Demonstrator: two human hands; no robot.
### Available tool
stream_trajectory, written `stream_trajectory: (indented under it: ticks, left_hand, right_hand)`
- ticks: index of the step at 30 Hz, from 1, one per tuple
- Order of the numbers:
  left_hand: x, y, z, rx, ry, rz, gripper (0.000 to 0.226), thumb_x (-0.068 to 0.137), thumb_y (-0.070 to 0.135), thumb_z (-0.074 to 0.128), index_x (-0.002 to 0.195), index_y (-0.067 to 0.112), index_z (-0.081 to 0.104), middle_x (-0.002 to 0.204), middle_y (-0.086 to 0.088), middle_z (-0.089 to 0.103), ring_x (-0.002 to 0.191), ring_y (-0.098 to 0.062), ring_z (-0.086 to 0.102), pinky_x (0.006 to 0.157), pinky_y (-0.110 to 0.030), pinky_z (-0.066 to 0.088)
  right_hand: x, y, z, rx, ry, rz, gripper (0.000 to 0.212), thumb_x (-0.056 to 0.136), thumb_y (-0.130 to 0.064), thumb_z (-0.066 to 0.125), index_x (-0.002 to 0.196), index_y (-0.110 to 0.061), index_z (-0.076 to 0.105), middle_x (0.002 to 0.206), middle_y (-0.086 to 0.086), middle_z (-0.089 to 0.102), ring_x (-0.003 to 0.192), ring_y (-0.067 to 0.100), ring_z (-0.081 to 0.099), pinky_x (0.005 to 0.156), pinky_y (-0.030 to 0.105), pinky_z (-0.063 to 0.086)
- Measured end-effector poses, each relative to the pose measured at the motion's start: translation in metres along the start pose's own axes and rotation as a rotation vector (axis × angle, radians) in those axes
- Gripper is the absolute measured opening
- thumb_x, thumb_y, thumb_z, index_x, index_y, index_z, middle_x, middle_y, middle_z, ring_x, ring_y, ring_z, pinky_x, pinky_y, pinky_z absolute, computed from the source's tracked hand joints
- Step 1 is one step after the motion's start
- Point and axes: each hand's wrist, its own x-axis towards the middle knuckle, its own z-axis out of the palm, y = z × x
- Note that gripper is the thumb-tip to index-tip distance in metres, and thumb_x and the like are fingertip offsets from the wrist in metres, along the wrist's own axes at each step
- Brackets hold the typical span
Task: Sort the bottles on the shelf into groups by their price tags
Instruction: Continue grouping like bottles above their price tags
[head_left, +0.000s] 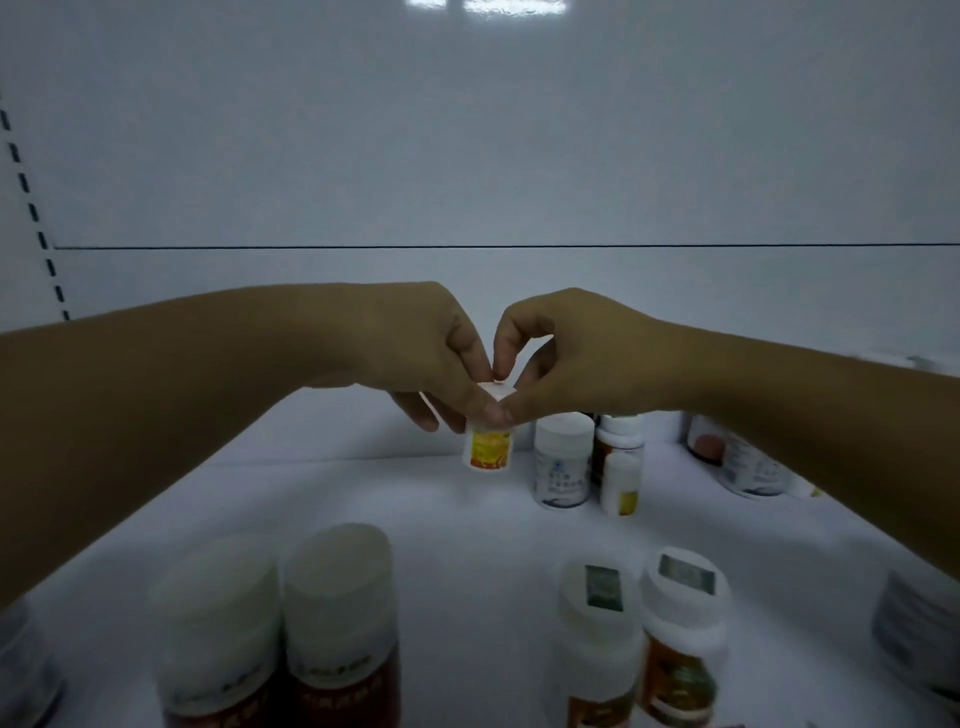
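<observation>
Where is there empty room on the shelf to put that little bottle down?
The widest bare patch of shelf is left of the small yellow-label bottle, behind the two red-label bottles. A smaller gap lies mid-shelf, ahead of the tagged orange-label pair. The back right is crowded with white bottles.

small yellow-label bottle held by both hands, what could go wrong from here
1. The small yellow-label bottle hangs above the shelf, pinched only at its white cap by the left hand and right hand; a slip could drop it.
2. If it falls or swings right, it could topple the white bottle close by.
3. The scene is dim, so a price tag could be misread.
</observation>
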Motion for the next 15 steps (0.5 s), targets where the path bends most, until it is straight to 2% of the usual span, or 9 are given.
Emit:
stream_trajectory:
  ticks: [3,5,6,8,10,12,15]
  left_hand:
    - [0.007,0.016,0.011,0.001,0.008,0.010,0.049,0.043,0.041,0.080,0.083,0.013,0.074,0.076,0.001,0.078,0.073,-0.012,0.074,0.057,-0.020,0.057]
    - [0.011,0.023,0.015,0.013,0.018,-0.006,0.040,0.051,0.035,0.082,0.082,0.012,0.074,0.075,-0.001,0.078,0.072,-0.013,0.074,0.057,-0.020,0.057]
    - [0.012,0.025,0.017,0.027,0.023,-0.014,0.035,0.055,0.031,0.082,0.082,0.011,0.074,0.074,-0.002,0.077,0.071,-0.013,0.074,0.057,-0.020,0.057]
    - [0.015,0.030,0.022,0.051,0.039,-0.032,0.027,0.061,0.026,0.080,0.082,0.010,0.073,0.072,-0.001,0.077,0.070,-0.013,0.074,0.057,-0.021,0.058]
    - [0.017,0.035,0.027,0.055,0.062,-0.043,0.024,0.063,0.023,0.079,0.082,0.009,0.073,0.071,-0.001,0.077,0.069,-0.012,0.073,0.057,-0.021,0.058]
    - [0.018,0.040,0.030,0.054,0.080,-0.058,0.022,0.065,0.021,0.079,0.082,0.009,0.073,0.070,-0.002,0.077,0.068,-0.012,0.073,0.056,-0.021,0.057]
    - [0.018,0.044,0.033,0.066,0.084,-0.079,0.020,0.067,0.021,0.079,0.081,0.009,0.073,0.069,-0.002,0.077,0.067,-0.012,0.073,0.054,-0.019,0.056]
  right_hand:
    - [-0.017,0.010,-0.019,0.056,-0.072,0.007,0.027,0.063,-0.026,0.082,0.082,-0.029,0.063,0.090,-0.015,0.069,0.071,0.003,0.069,0.067,0.018,0.057]
    - [-0.026,0.021,-0.034,0.068,-0.110,0.027,0.026,0.067,-0.023,0.080,0.087,-0.029,0.065,0.094,-0.013,0.070,0.076,0.003,0.069,0.071,0.016,0.055]
    - [-0.030,0.030,-0.039,-0.010,-0.111,0.031,0.023,0.069,-0.024,0.079,0.087,-0.030,0.066,0.092,-0.013,0.070,0.077,0.002,0.068,0.070,0.016,0.055]
    - [-0.034,0.050,-0.043,-0.330,-0.137,0.039,0.020,0.072,-0.024,0.074,0.089,-0.030,0.067,0.090,-0.015,0.068,0.077,0.001,0.063,0.067,0.016,0.050]
    - [-0.037,0.070,-0.037,-0.608,-0.225,0.050,0.026,0.076,-0.024,0.070,0.101,-0.028,0.066,0.094,-0.012,0.061,0.078,0.006,0.055,0.069,0.019,0.041]
    - [-0.038,0.085,-0.027,-0.773,-0.314,0.031,0.034,0.080,-0.022,0.066,0.114,-0.026,0.061,0.100,-0.005,0.060,0.082,0.010,0.048,0.070,0.021,0.036]
    - [-0.036,0.097,-0.019,-0.904,-0.391,-0.027,0.039,0.081,-0.020,0.062,0.119,-0.023,0.058,0.113,0.001,0.062,0.095,0.019,0.056,0.079,0.031,0.047]
